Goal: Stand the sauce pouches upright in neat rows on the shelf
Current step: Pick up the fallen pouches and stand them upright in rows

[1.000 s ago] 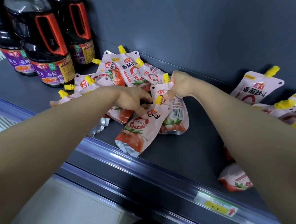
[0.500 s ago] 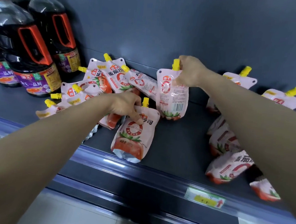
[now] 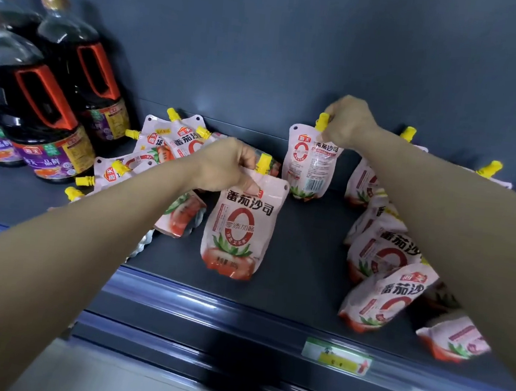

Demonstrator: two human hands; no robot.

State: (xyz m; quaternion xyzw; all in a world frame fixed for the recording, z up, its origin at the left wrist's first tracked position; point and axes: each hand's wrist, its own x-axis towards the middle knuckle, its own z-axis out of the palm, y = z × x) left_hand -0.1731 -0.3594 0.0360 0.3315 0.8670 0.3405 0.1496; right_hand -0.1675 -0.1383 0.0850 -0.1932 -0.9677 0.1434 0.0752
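Soy sauce jugs far left, heap of fallen pouches beside them. Left hand, grip pinching the front pouch reading 番茄沙司; right hand pinching the rear pouch by its yellow spout. Best to seat each base flat on the shelf, label forward.

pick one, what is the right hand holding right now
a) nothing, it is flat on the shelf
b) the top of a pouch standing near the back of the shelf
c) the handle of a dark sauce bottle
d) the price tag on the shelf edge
b: the right hand pinches the yellow-capped top of an upright pouch near the back wall, while the left hand holds another pouch closer to the front.
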